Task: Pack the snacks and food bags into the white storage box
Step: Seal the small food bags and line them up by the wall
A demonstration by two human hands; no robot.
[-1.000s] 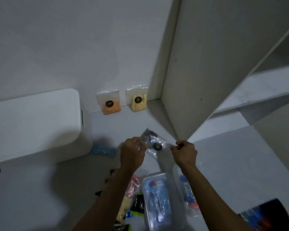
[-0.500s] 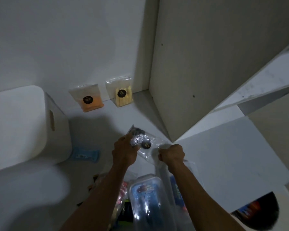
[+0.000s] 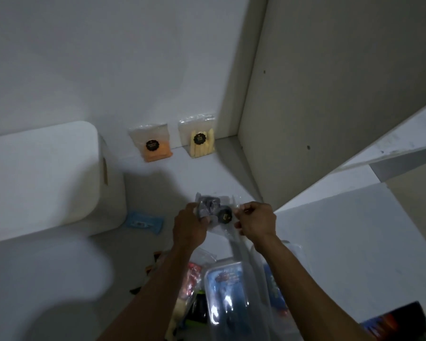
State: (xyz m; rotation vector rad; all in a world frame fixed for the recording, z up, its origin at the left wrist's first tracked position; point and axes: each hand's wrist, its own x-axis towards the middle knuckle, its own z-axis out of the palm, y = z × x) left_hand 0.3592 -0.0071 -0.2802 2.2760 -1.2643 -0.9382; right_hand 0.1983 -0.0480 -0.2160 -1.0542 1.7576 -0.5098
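both hands: left hand (image 3: 188, 226) + right hand (image 3: 255, 221) pinching clear snack bag (image 3: 213, 209) | white storage box (image 3: 44, 178) sits off left, left hand nearer

Both bare forearms reach forward, left hand (image 3: 190, 226) and right hand (image 3: 255, 222) each closed in a pinch.

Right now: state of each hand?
Left hand: closed on the clear snack bag, left edge.
Right hand: closed on the same bag's right edge.
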